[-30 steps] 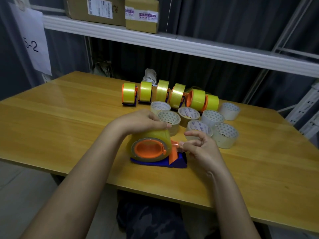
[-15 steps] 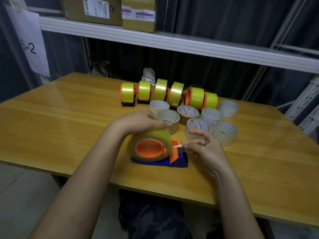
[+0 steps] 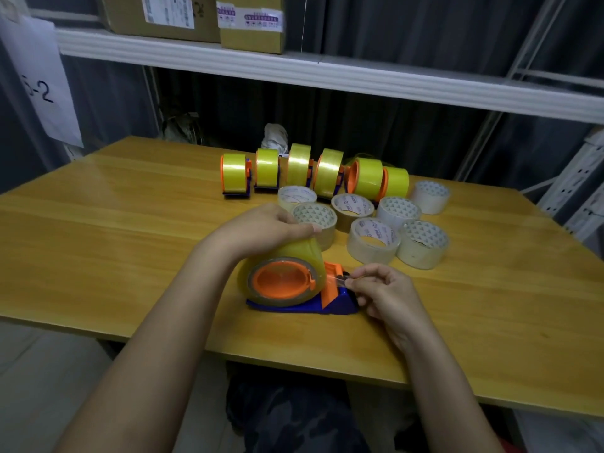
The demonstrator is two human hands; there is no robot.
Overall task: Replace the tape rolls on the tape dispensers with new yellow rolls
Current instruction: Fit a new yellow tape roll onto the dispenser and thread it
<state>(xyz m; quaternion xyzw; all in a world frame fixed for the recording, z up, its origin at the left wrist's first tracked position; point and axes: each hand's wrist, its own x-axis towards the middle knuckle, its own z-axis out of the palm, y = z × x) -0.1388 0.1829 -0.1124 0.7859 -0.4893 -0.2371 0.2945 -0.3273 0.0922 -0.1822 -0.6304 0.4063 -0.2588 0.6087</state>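
Your left hand (image 3: 264,228) grips the yellow roll (image 3: 287,273) seated on the near dispenser (image 3: 336,304); right hand (image 3: 382,291) pinches what looks like the tape end (image 3: 340,280); pull it straight over the cutter, keep the roll steady

both hands (image 3: 327,259) curled, gripping

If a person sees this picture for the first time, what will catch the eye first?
First, the dispenser at the table's near edge: the left hand rests on its yellow roll while the right hand pinches the tape end at its front. Behind stands a row of yellow-loaded dispensers, with clear rolls lying flat between.
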